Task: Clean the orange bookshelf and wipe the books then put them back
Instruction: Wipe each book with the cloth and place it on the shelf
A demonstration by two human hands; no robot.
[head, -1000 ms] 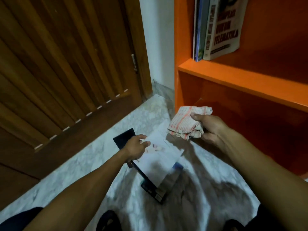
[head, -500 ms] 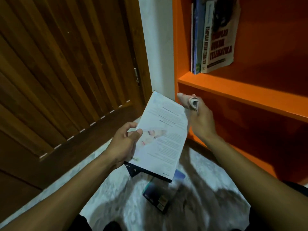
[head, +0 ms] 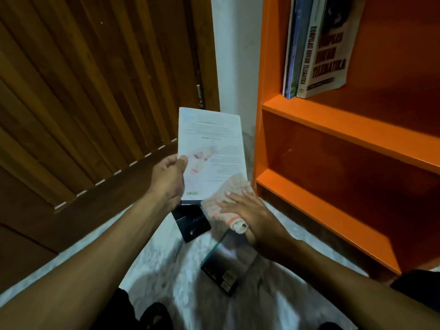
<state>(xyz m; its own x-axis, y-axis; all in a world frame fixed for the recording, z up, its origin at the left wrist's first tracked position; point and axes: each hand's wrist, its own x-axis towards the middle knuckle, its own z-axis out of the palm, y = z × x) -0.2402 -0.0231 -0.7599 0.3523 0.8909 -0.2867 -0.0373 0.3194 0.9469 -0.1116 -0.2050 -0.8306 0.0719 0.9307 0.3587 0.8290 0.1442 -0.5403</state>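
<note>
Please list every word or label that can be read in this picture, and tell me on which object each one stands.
"KOMPILASI HUKUM TELEMATIKA": cover of the pale book standing on the orange bookshelf; its spine seems to repeat it, smaller.
White book held by the left hand: print and small green label too blurred.
Dark book on the floor: labels unreadable.

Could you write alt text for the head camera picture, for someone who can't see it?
A person's left hand holds up a white book while the right hand presses a cloth flat on its lower corner. An orange bookshelf stands right, two dark books lie on the floor.
</note>
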